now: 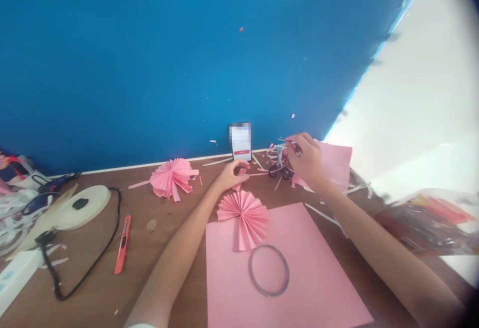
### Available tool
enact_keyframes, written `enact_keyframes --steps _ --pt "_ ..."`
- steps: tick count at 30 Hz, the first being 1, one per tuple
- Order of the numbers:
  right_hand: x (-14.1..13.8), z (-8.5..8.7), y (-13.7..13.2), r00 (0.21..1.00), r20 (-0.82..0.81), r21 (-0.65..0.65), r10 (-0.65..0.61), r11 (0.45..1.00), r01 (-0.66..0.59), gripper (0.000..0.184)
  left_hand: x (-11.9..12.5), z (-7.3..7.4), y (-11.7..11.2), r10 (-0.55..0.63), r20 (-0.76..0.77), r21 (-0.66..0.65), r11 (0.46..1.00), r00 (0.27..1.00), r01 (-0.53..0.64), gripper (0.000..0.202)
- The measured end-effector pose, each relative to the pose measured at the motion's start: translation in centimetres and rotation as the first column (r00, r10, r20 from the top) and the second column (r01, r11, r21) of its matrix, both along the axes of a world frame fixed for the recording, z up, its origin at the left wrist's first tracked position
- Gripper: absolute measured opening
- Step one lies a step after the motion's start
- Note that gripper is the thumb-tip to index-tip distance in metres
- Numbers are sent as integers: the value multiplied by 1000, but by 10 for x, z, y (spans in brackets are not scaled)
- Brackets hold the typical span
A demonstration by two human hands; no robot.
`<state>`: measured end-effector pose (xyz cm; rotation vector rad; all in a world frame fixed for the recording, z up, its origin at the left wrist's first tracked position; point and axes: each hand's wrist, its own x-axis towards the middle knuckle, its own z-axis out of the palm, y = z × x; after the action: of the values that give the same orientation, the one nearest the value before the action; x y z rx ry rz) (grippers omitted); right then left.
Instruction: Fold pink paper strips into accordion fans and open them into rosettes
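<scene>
My left hand (228,177) is closed around a small piece of pink paper (237,187), which shows between and below its fingers. My right hand (306,157), raised at the right, pinches a thin pale strip (281,140) at the fingertips. Beneath it lie scissors with black handles (274,171) among paper scraps. Nearer to me, a pleated pink paper fan (243,218) overlaps the top edge of a large pink sheet (239,283). A thin grey ring (288,273) rests flat on that sheet.
A phone (241,141) leans against the blue wall (149,69). Another pleated pink fan (172,178) lies left of my left hand. Further left are a red utility knife (122,244), a white reel (86,206), a black cable (112,246) and a power strip (22,275). More pink paper (337,161) lies right.
</scene>
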<state>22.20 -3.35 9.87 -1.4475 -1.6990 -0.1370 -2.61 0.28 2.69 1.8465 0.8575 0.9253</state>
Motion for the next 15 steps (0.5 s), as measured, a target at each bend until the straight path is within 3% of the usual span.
enact_keyframes --steps 4,6,8,11,15 --pt "-21 3 -12 941 -318 -139 118 976 -169 22 -2 -1 1 -11 154 -145 989 988 34 40" --pt "-31 -11 -10 866 -475 -168 157 950 -265 18 -3 -1 2 5 244 -207 977 970 47 40" --pt "-40 -31 -6 776 -617 -149 130 949 -277 13 -3 0 3 -2 296 -232 970 955 74 43" --pt "-49 -57 0 662 -740 -115 121 946 -302 15 -1 3 2 -81 240 -193 973 967 130 43" --pt "-51 -67 1 594 -795 -76 123 951 -299 21 -1 3 0 -142 24 -89 986 990 143 37"
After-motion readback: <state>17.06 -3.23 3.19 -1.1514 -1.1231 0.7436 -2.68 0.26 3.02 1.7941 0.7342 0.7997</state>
